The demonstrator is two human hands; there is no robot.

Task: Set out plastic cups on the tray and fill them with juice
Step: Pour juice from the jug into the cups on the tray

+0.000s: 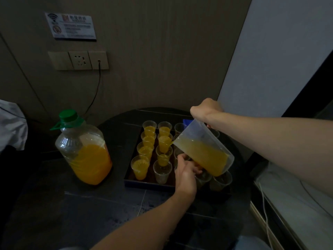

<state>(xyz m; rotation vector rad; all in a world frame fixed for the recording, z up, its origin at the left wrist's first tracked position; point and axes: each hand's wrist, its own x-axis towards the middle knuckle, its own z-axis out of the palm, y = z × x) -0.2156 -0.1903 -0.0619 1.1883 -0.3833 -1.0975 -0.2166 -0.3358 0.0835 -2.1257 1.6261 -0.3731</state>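
Observation:
A dark tray (149, 184) on the round table holds rows of clear plastic cups. Several at the left are full of orange juice. My right hand (205, 110) grips the handle of a clear jug (203, 148), tilted left, and a thin stream of juice falls from its spout into a half-filled cup (163, 155) in the second column. In front of it stands an empty cup (162, 171). My left hand (185, 170) reaches under the jug, fingers curled at its underside among the empty cups; what it touches is hidden.
A large plastic bottle (84, 150) with a green cap, half full of juice, stands left of the tray. A cable runs from the wall socket (80, 60) down behind the table (108, 213). Empty cups (220, 181) fill the tray's right side.

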